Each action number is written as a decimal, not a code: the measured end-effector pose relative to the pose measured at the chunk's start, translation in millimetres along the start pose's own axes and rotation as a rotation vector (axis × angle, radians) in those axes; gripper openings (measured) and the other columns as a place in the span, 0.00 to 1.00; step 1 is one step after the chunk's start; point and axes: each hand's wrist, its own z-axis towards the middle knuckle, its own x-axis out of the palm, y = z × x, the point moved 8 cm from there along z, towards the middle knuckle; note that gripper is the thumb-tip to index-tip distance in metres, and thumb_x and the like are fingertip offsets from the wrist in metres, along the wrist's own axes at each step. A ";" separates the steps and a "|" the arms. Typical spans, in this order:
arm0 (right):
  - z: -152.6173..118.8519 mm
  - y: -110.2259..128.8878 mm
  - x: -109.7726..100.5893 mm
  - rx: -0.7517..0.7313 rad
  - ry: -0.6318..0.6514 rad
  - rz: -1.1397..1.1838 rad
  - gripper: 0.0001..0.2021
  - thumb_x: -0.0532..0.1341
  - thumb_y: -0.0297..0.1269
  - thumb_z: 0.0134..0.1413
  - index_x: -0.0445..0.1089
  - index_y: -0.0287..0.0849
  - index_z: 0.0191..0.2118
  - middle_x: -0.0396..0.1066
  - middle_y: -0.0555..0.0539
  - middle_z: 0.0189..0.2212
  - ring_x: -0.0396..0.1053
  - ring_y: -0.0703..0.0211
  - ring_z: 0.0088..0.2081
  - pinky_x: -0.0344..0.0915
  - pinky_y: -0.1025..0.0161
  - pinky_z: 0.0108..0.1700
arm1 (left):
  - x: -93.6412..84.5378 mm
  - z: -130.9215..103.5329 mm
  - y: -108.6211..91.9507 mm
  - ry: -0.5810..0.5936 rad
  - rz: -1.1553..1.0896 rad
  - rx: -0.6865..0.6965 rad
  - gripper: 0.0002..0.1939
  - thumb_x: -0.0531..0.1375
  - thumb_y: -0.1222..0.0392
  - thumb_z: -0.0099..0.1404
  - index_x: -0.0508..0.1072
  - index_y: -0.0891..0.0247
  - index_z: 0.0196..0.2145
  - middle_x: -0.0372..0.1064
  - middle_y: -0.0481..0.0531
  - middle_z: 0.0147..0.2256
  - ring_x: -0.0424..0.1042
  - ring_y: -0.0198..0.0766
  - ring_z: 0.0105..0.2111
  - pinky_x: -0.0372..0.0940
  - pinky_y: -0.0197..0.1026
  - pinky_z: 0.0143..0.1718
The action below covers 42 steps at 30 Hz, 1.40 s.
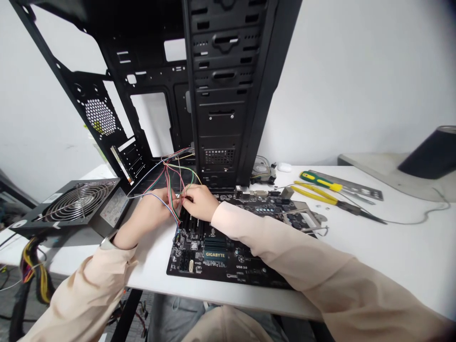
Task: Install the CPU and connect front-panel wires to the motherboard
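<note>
One white counter [377, 247] is used to carry all the parts and tools. At its back a black case [223, 104] is stood with its open side turned forward, probably so that the inside can be reached. Just in front, the motherboard [231, 254] is laid flat with its printed face up, presumably to leave its sockets accessible. At the left, beside the case, the power supply [81, 202] is set with its fan upward, apparently out of the way.

Over the board's left end both hands are held close together. The right hand [199, 202] is stretched across the board, part of which is hidden by the sleeve [278, 247]; the left hand [156, 209] is held at the board's left side, perhaps for steadying.

On the right, well apart from the hands, the pliers [338, 204], a metal plate [370, 191] and the screwdriver [317, 179] are laid near one another, likely for easy picking up.

The thin wires [168, 183] are led from the case to the board's left edge. On them the fingers of both hands are pinched together, presumably because such slim strands are hard to control; which strand is gripped by which hand cannot be told. Near the pliers, tiny bits [318, 206] are left lying.
</note>
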 end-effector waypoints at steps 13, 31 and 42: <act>-7.4 -15.4 -31.6 0.168 -0.369 0.197 0.08 0.53 0.24 0.36 0.54 0.44 0.24 0.60 0.50 0.30 0.67 0.63 0.33 0.67 0.66 0.34 | 5.1 -1.4 3.3 0.101 0.143 -0.091 0.14 0.55 0.57 0.56 0.67 0.63 0.16 0.63 0.50 0.15 0.55 0.33 0.17 0.48 0.37 0.21; -9.2 23.0 -22.9 -0.225 -0.204 -0.085 0.10 0.54 0.24 0.44 0.69 0.42 0.21 0.70 0.46 0.26 0.64 0.57 0.33 0.64 0.59 0.42 | 16.1 -7.2 -8.6 0.399 -0.263 -0.018 0.06 0.56 0.61 0.48 0.72 0.64 0.22 0.71 0.48 0.22 0.67 0.35 0.25 0.63 0.36 0.29; -9.5 25.4 7.3 -0.174 0.111 -0.005 0.06 0.59 0.25 0.42 0.65 0.41 0.20 0.66 0.51 0.22 0.65 0.64 0.28 0.63 0.67 0.35 | 23.9 -5.1 -8.1 0.429 -0.335 0.055 0.03 0.55 0.63 0.45 0.69 0.64 0.20 0.65 0.45 0.19 0.61 0.32 0.22 0.60 0.34 0.25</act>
